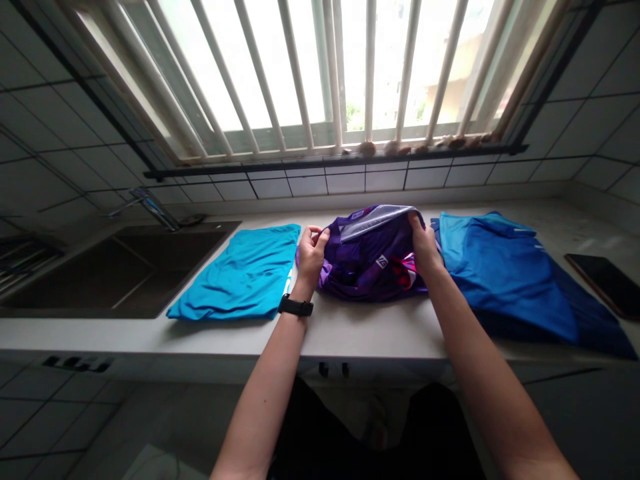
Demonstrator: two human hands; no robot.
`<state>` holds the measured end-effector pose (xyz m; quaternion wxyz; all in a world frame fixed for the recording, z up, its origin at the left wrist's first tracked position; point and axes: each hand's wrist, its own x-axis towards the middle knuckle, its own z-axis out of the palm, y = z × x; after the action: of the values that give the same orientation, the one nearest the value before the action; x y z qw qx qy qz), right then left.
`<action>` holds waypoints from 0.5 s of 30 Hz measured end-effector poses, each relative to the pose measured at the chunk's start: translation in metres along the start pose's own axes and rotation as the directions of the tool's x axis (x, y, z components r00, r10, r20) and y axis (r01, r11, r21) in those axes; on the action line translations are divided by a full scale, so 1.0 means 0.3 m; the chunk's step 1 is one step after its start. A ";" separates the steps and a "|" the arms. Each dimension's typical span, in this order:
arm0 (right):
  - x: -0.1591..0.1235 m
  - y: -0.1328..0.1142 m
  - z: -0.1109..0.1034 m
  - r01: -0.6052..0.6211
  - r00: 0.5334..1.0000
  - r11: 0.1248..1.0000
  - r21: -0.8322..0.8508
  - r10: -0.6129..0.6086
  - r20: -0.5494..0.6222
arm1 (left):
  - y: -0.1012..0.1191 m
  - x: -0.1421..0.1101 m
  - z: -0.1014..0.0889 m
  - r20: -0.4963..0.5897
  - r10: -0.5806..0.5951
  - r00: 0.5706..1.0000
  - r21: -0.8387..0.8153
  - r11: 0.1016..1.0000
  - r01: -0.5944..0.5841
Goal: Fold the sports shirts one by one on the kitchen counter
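A purple sports garment [360,267] with a pale grey inner band and a small white logo is bunched on the counter in front of me. Its left edge is pinched between the thumb and fingers of my left hand [314,253]. My right hand [425,243] grips the upper right edge, so the grey band is stretched between both hands. To the left lies a folded turquoise garment [245,273], close beside my left wrist. Folded blue garments [510,280] lie to the right, just past my right hand.
A dark sink [115,267] with a metal faucet [155,208] is set into the white counter [370,333] at the left. A phone [607,283] lies at the far right. Behind the counter is a barred window [330,73] with small stones [367,149] on its sill.
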<state>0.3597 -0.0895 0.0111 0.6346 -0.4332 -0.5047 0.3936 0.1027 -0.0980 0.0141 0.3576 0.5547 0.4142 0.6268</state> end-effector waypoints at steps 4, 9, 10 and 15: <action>-0.038 -0.032 0.047 -0.158 0.985 0.979 0.127 0.148 0.087 | 0.010 -0.009 -0.006 0.021 -0.010 1.000 0.056 0.998 0.009; -0.084 -0.099 0.069 -0.232 0.964 0.952 0.201 0.199 0.175 | 0.025 -0.015 -0.009 0.180 -0.038 0.983 0.179 0.984 0.005; -0.089 -0.112 0.065 -0.219 0.970 0.952 0.215 0.187 0.158 | 0.023 -0.013 -0.009 0.198 -0.037 0.980 0.206 0.978 -0.005; -0.083 -0.143 0.022 -0.038 0.999 0.956 0.291 0.039 0.000 | -0.018 0.013 -0.017 0.049 -0.036 0.998 0.218 0.976 0.024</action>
<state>0.3513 -0.1253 0.0450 0.6850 -0.3459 -0.4312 0.4745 0.0971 -0.0929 0.0105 0.3152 0.6005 0.4788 0.5575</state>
